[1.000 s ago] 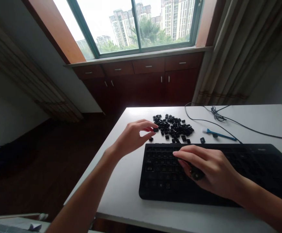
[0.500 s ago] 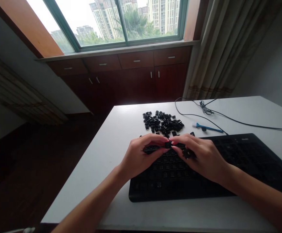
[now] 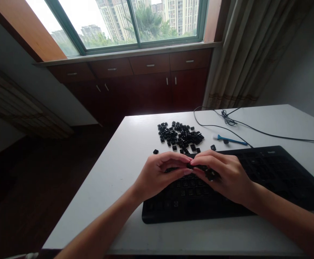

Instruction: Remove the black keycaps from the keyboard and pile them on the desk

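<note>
My left hand (image 3: 155, 176) and my right hand (image 3: 229, 176) meet above the left half of a black keyboard (image 3: 197, 212). Pinched between the fingertips of both is a small black keycap (image 3: 189, 166), mostly covered by the fingers. Another dark piece, seemingly one or more keycaps (image 3: 211, 174), is tucked against the fingers of my right hand. Many key positions on the keyboard show bare sockets without caps. Just beyond my hands lies a heap of loose black keycaps (image 3: 185, 137) on the white table.
A blue-handled brush (image 3: 232, 139) lies behind the keyboard, with single keycaps (image 3: 213, 147) near it. The black cable (image 3: 276, 136) runs across the right of the white table (image 3: 100, 194). Beyond the table stand dark red cabinets (image 3: 148, 90) under a window.
Both hands stay together around the keycap, which has turned and is now more hidden by the fingertips. The view has shifted slightly, and a lone keycap left of the heap is now uncovered.
</note>
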Demonstrator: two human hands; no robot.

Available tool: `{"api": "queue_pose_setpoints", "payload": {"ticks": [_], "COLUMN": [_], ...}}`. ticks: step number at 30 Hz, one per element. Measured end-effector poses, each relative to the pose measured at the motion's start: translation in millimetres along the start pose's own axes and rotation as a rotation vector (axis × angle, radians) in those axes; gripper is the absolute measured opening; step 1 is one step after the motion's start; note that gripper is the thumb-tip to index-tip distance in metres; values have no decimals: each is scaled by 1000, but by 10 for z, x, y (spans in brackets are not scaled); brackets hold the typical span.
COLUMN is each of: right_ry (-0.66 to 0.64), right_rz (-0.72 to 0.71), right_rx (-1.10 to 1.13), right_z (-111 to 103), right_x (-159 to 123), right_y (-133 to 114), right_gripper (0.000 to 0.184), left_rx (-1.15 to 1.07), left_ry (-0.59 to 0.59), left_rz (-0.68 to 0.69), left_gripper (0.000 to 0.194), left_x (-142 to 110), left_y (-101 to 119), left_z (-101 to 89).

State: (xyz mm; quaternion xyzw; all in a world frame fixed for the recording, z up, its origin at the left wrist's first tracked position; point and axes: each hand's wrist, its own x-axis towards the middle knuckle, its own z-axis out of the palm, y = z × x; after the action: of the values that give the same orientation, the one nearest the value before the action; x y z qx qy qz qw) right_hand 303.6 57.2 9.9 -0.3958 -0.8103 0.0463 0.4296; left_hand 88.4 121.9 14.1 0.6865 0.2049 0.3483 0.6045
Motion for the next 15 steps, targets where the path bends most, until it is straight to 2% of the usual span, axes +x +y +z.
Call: {"api": "queue_pose_setpoints", "payload": {"ticks": [5,11,15], "right_ry": [34,23,43], "right_rz": [-4,-29,16], "right_rx": [10,25,4], "right_z": [8,46,42], "right_x": [3,4,-4], "right_y": [-15,-28,-52], "right_gripper": [26,39,45], "left_rx": [-50,-57,-41], "left_ry": [-41,-51,-67], "left_rz": [-59,-145,-157], "left_gripper": [28,29,31], "left_x": [-15,38,56], "left_y": [3,40,59], "left_z": [24,-25,-43]}}
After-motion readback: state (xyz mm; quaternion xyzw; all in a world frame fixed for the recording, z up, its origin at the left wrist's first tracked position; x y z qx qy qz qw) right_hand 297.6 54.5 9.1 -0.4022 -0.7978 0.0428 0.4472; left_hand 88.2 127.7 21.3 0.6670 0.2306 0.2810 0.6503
